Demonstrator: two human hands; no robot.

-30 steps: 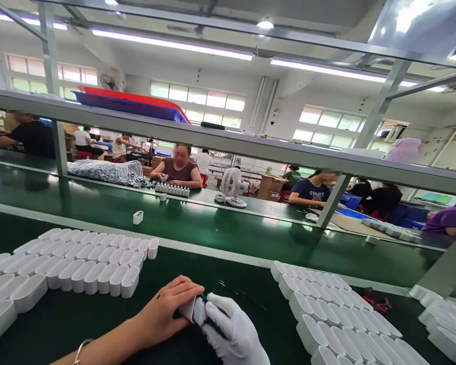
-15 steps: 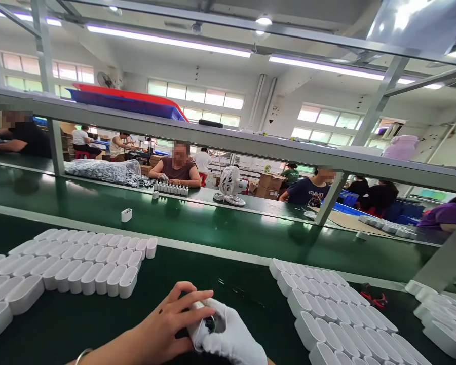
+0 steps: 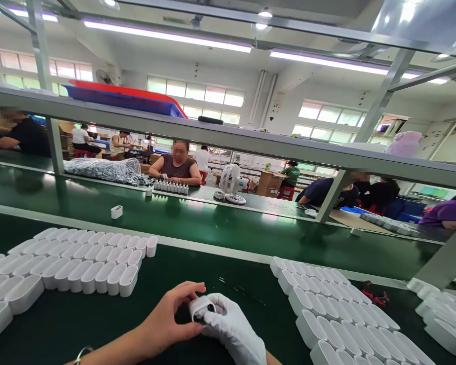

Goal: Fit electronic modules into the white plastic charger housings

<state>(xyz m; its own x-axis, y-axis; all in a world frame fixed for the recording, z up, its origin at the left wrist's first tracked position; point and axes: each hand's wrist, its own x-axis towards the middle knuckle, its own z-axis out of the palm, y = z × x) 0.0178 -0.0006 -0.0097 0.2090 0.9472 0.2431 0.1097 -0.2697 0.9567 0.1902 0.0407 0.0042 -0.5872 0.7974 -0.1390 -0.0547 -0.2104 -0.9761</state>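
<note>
My left hand [image 3: 171, 317], bare with a bracelet at the wrist, curves around the left side of a small white oval housing [image 3: 201, 307], its thumb at the lower edge and its fingers bent over the top. The housing has a dark part inside its opening. Gripping it from the right is my right hand [image 3: 231, 324], in a white glove. Rows of white oval cups [image 3: 87, 276] stand on the green table at the left, and more white cups [image 3: 327, 309] stand in rows at the right.
Red-handled pliers [image 3: 375, 294] lie behind the right rows. A single white cup [image 3: 116, 212] sits on the green belt [image 3: 213, 223] beyond the table. Across it are a white fan [image 3: 231, 182], a bag of parts [image 3: 102, 170] and seated people. A metal shelf [image 3: 251, 139] spans above.
My left fingers have lifted off the housing's front and opened wider, and the housing has turned in my gloved hand. On the belt the single cup has moved left.
</note>
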